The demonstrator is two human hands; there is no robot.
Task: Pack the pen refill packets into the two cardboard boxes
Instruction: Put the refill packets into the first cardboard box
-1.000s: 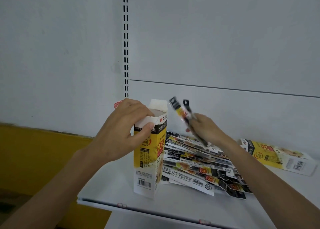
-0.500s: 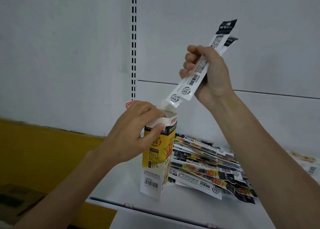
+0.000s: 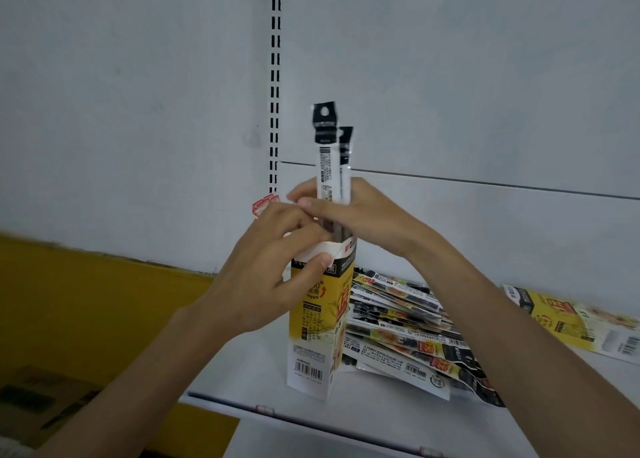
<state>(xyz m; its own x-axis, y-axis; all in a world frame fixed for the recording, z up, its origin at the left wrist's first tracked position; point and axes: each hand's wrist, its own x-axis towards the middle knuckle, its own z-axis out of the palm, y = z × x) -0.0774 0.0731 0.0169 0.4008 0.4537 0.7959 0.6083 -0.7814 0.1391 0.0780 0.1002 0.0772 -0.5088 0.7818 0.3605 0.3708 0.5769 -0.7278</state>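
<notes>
Yellow cardboard box stands upright on the shelf, your left hand gripping its open top while your right hand clasps two refill packets whose lower ends enter the mouth. You are mid-insertion; next, I judge, slide them straight down and release. A pile of packets lies just beside it, the second box flat farther right.

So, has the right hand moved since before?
Yes: the right hand, holding the refill packets, dropped from above the wall seam to the top of the upright box.
</notes>
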